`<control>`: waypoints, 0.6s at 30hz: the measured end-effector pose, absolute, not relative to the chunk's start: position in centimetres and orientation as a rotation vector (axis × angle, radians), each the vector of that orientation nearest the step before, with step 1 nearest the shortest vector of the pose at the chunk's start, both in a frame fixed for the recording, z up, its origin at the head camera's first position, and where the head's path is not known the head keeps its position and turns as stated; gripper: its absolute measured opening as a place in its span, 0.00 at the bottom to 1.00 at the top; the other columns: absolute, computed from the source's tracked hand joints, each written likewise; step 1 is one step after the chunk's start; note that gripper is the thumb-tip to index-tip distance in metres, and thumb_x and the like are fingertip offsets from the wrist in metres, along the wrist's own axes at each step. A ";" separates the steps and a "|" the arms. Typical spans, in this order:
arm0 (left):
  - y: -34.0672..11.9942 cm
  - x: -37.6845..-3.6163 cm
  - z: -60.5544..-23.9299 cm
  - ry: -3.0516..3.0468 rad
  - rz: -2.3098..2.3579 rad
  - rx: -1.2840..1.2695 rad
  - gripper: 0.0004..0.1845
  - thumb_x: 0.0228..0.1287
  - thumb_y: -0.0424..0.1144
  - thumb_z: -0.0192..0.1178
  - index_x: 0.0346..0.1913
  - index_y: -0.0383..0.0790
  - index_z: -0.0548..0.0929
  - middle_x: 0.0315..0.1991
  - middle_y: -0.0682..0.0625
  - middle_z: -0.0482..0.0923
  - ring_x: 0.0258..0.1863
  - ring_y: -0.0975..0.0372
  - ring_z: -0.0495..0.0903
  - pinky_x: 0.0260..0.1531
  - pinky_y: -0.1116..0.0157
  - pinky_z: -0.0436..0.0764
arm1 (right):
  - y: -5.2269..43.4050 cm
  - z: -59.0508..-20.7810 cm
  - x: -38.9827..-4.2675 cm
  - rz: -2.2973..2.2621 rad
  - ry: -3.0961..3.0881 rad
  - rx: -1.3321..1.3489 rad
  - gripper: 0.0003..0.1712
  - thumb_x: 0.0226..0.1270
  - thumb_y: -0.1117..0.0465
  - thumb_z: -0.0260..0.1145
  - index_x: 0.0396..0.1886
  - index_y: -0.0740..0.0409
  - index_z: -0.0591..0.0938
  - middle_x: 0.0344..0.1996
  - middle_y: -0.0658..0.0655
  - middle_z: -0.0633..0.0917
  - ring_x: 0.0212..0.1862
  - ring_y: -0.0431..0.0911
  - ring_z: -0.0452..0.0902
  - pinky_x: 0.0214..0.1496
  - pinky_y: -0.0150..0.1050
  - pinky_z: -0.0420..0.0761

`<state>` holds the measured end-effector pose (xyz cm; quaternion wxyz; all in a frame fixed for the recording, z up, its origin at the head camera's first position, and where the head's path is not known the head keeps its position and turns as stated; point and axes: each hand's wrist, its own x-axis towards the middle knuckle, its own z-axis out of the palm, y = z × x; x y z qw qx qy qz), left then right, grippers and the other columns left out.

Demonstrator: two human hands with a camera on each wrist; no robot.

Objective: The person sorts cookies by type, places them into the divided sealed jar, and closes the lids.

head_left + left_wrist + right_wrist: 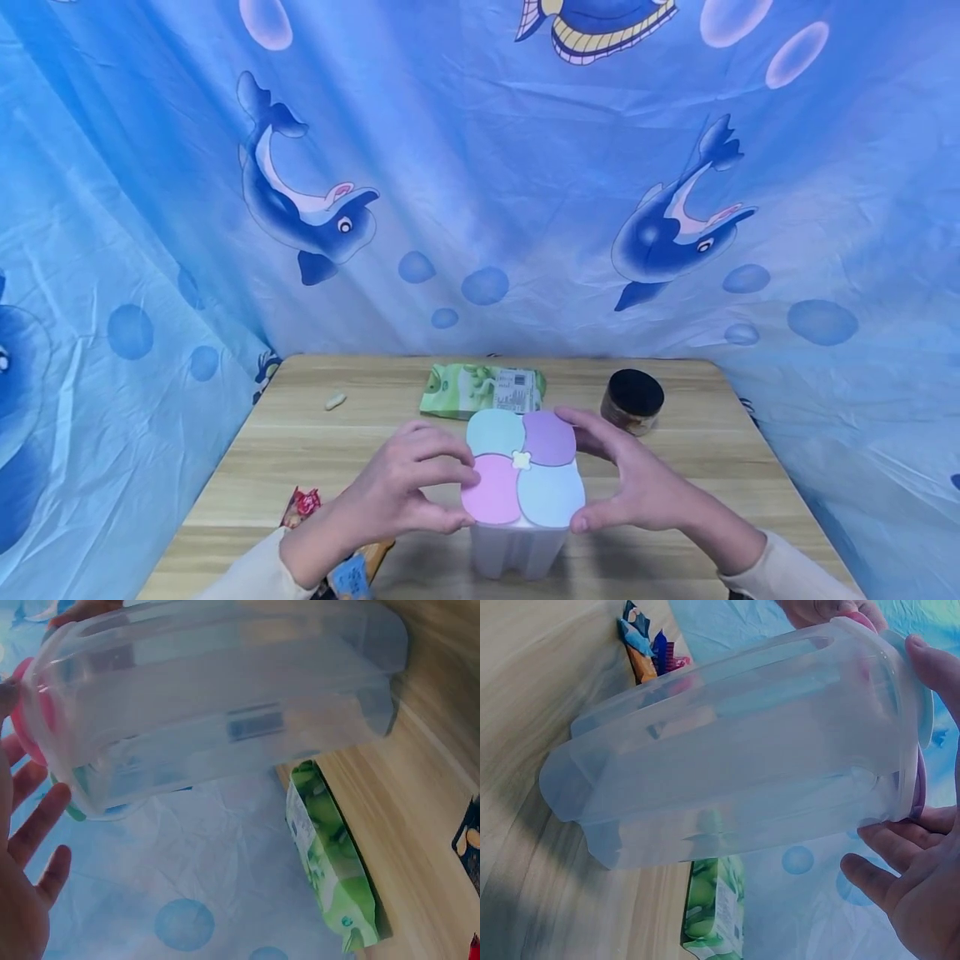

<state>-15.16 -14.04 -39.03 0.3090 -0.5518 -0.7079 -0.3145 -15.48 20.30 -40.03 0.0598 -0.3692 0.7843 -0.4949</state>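
A tall translucent plastic container (742,742) stands upright on the table, capped by a lid (521,460) with four petals in mint, purple, pink and pale blue. My left hand (412,483) grips the lid's left side, its fingertips at the pink petal. From the right, my right hand (637,483) holds the lid with the thumb at the pale blue petal and a finger at the purple one. Both wrist views show the fingers around the rim at the container's top. Through the walls no contents can be made out.
Behind the container lies a green packet (457,392). A jar with a black lid (635,393) stands at the back right. A small whitish object (335,402) is at the back left. Wrapped snacks (351,575) lie partly under the left forearm. A blue dolphin-print curtain (480,167) surrounds the table.
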 end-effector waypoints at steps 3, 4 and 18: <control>-14.0 -15.3 -39.1 -1.811 -0.799 -1.460 0.14 0.60 0.52 0.74 0.43 0.48 0.89 0.42 0.53 0.86 0.42 0.63 0.82 0.46 0.61 0.78 | 20.2 -40.0 -15.5 -1.486 2.383 -1.110 0.61 0.49 0.56 0.83 0.80 0.58 0.59 0.75 0.54 0.70 0.70 0.48 0.73 0.70 0.40 0.74; -13.9 -15.3 -39.1 -1.801 -0.796 -1.458 0.14 0.60 0.52 0.73 0.43 0.47 0.89 0.42 0.53 0.86 0.42 0.63 0.82 0.46 0.61 0.78 | 20.3 -40.0 -15.5 -1.482 2.387 -1.105 0.61 0.49 0.56 0.84 0.80 0.57 0.59 0.75 0.54 0.70 0.71 0.48 0.73 0.70 0.40 0.74; -13.5 -15.2 -38.4 -1.659 -0.689 -1.477 0.14 0.63 0.51 0.73 0.39 0.44 0.91 0.38 0.52 0.90 0.40 0.61 0.87 0.42 0.63 0.81 | 20.2 -39.9 -15.5 -1.493 2.386 -1.124 0.62 0.47 0.56 0.85 0.80 0.47 0.60 0.74 0.52 0.70 0.71 0.47 0.72 0.71 0.45 0.74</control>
